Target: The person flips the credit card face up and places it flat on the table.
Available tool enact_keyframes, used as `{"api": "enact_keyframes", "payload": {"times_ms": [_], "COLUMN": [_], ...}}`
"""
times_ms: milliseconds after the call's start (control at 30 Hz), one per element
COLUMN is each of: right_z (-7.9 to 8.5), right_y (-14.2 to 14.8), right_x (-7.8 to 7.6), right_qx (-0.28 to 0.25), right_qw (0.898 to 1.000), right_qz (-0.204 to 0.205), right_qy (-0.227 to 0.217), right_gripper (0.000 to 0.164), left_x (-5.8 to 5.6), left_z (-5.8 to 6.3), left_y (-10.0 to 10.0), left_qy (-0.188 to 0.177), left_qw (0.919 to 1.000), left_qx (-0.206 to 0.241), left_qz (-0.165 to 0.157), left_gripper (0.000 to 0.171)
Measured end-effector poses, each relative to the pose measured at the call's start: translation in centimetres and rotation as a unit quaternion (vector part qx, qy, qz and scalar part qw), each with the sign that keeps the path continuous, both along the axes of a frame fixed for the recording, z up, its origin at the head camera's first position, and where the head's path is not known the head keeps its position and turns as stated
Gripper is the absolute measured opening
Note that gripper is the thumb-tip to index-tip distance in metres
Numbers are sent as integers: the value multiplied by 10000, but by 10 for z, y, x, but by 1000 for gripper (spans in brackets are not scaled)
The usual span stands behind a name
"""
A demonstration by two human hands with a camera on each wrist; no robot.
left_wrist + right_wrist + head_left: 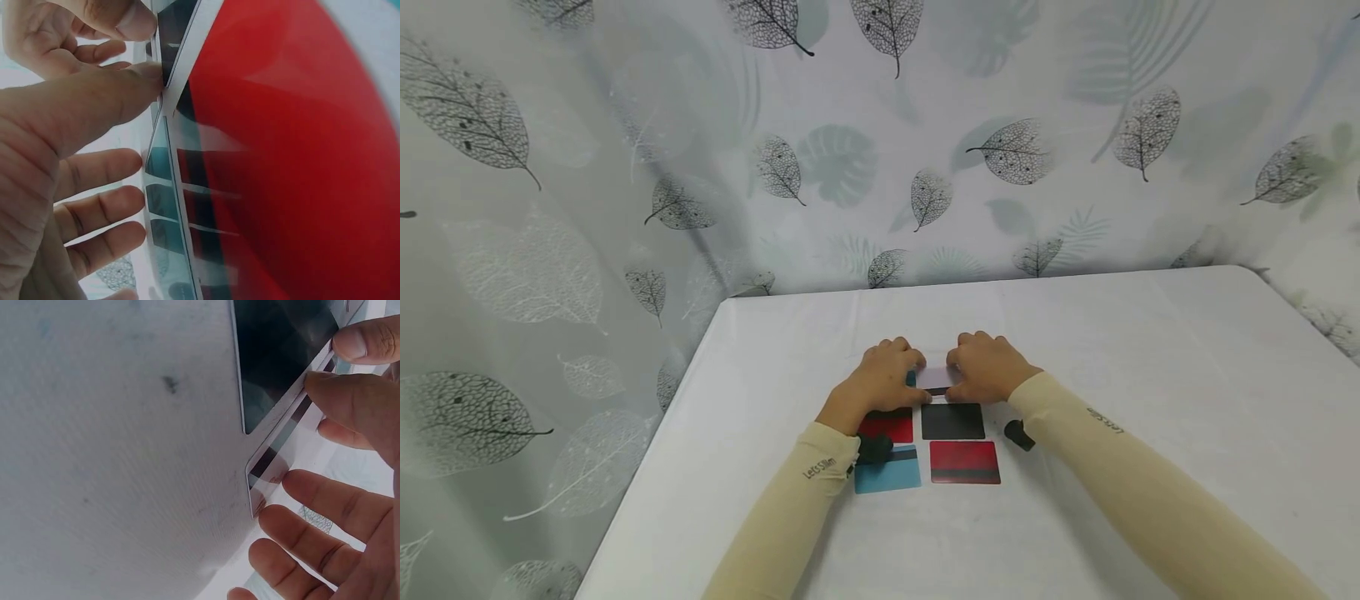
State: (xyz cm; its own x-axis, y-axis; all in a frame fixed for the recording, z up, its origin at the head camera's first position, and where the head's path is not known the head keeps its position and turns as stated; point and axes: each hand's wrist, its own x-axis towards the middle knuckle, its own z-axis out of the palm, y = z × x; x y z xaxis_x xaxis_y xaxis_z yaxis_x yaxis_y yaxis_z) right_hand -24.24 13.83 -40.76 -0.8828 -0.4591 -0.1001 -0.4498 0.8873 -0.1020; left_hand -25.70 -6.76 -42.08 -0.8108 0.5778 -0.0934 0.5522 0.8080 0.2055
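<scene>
A pale lilac card (934, 379) with a dark stripe lies between my two hands in the back row of a card layout. My left hand (883, 375) holds its left side, thumb at the near edge and fingertips toward the far edge. My right hand (991, 368) grips the right side the same way, as the right wrist view shows. Beside it, a teal card (164, 169) is partly hidden under my left hand. Nearer stand a black card (952, 422) and a red card (891, 427), the red one partly covered by the left wrist.
The front row has a light blue card (887, 473) with a dark stripe and another red card (965, 462). A white cloth covers the table (1150, 358). Behind it hangs a leaf-patterned curtain (865, 150). Dark wrist devices (1019, 435) sit at both cuffs.
</scene>
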Motion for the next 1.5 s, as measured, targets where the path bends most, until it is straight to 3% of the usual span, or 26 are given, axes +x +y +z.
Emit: {"api": "enact_keyframes", "payload": {"times_ms": [633,1267,1500], "right_z": [-2,0,0], "right_y": [2,4,5], "right_x": [-3,-3,-2], "right_qx": [8,-98,30], "right_qw": [9999,9998,9996], "right_qz": [-148,-187,-99], "right_qy": [69,54,257], "right_gripper": [43,48,50], "left_x": [-2,-1,1], "left_z": [3,1,0], "left_y": [-2,-1,-2], "left_qy": [-292,-29,-21], "left_qw": [9989,9993,9995], "left_qx": [370,361,295], "left_qz": [68,27,80], "left_gripper": [45,48,48]}}
